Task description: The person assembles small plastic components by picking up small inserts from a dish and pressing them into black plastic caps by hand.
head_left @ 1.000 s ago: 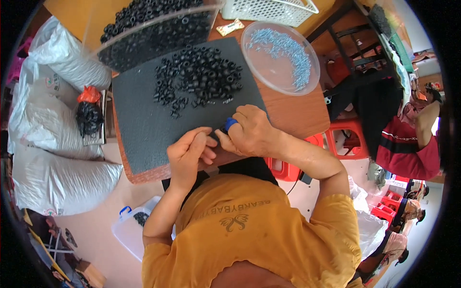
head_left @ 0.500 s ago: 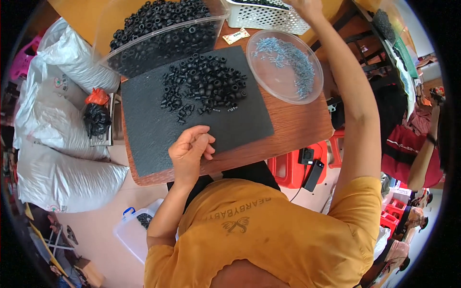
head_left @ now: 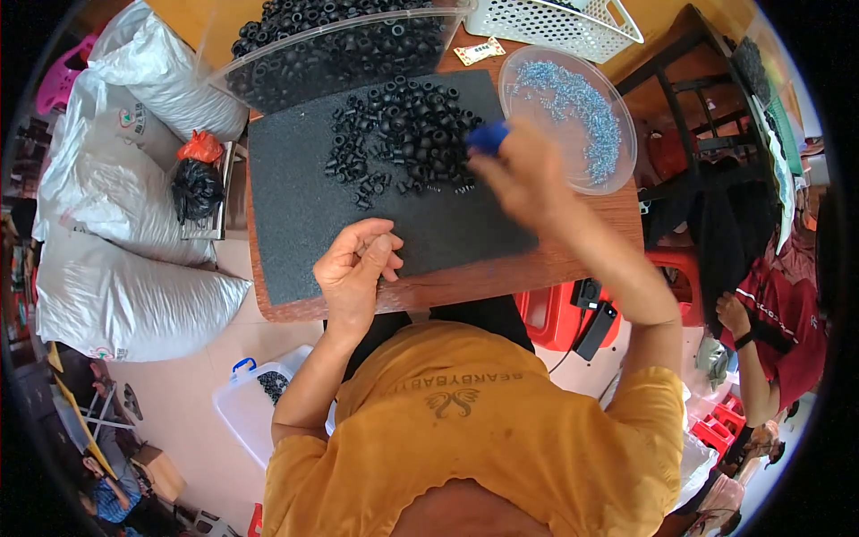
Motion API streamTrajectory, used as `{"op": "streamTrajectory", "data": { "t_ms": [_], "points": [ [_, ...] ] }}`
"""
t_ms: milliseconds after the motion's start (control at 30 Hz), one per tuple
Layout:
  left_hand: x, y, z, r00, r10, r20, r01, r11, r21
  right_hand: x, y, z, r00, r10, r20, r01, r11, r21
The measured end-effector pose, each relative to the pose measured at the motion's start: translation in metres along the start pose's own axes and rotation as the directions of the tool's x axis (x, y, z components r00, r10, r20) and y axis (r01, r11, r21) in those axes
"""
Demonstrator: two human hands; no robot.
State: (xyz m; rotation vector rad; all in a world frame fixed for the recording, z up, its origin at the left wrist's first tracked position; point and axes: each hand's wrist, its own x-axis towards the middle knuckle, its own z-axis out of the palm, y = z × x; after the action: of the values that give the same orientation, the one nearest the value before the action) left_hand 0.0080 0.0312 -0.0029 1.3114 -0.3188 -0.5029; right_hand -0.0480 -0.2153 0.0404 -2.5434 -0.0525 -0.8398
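Right hand (head_left: 528,174), motion-blurred, grips a half-hidden blue tool (head_left: 489,137); left hand (head_left: 356,268) pinches something unseen.

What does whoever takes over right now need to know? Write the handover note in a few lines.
Left hand: curled at the near edge of the dark foam mat; whether it pinches anything cannot be told.
Right hand: blurred, over the mat, fingers around a small blue tool.
Things: pile of black rubber rings on the mat; clear bin of more rings behind it; clear dish of small silver screws to the right.
Done: cannot tell.
Left: the loose ring pile.
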Motion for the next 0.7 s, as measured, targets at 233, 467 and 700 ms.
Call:
{"op": "streamTrajectory", "data": {
  "t_ms": [233, 467, 700],
  "points": [
    [0.0, 0.002, 0.002, 0.999, 0.009, 0.032, -0.008, 1.0, -0.015, -0.015, -0.025, 0.045, 0.95, -0.307, 0.048, 0.311, 0.944, -0.112],
    [0.027, 0.017, 0.004, 0.984, 0.179, 0.02, -0.173, 0.904, 0.39, -0.019, -0.027, 0.056, 0.948, -0.304, 0.09, 0.317, 0.924, -0.215],
    [0.094, 0.016, 0.033, 0.756, 0.567, 0.327, -0.572, 0.33, 0.751, -0.021, -0.035, 0.056, 0.964, -0.265, 0.006, 0.263, 0.954, -0.147]
  ]
}}
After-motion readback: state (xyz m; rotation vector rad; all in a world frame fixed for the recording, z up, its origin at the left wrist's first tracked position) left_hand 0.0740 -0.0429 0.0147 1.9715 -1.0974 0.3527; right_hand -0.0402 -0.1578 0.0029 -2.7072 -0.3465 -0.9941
